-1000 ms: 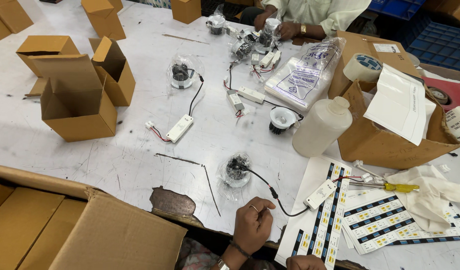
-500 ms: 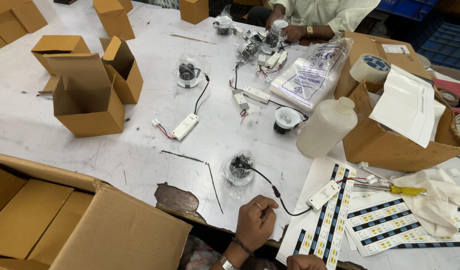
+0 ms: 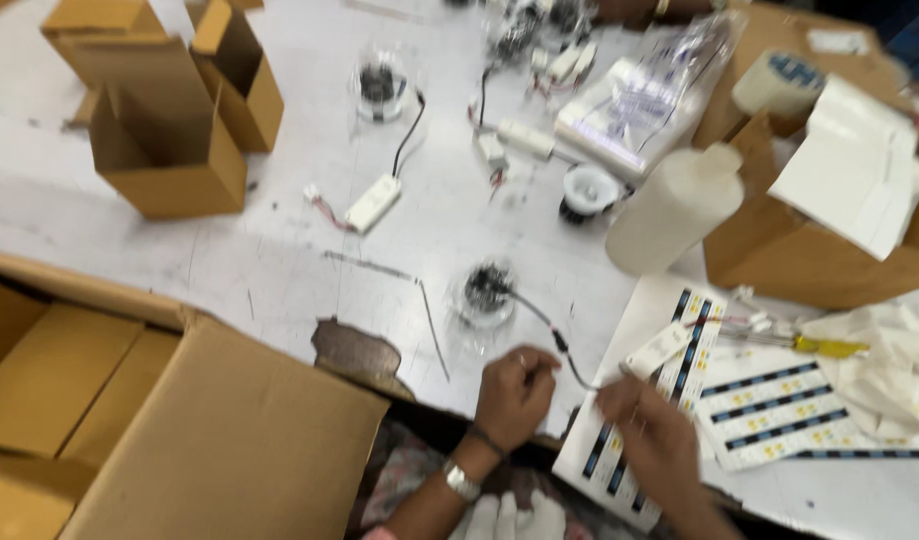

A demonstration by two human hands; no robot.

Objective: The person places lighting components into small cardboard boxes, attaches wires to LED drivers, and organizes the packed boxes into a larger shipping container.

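A small round lamp in clear wrap lies on the white table. Its black cable runs toward me and on to a white driver box. My left hand is at the table's near edge, fingers pinched on the cable's low loop. My right hand is just to its right, over the sticker sheets, fingertips closed at the same cable near the driver. The view is blurred, so the exact grip is soft.
A big open cardboard carton fills the near left. Small open boxes stand far left. A white plastic bottle, a brown box of papers, a yellow-handled screwdriver, more lamps and drivers lie around.
The camera has dipped and moved closer. My right hand has come up from the bottom edge to the cable beside my left hand, which stays near the table's edge.
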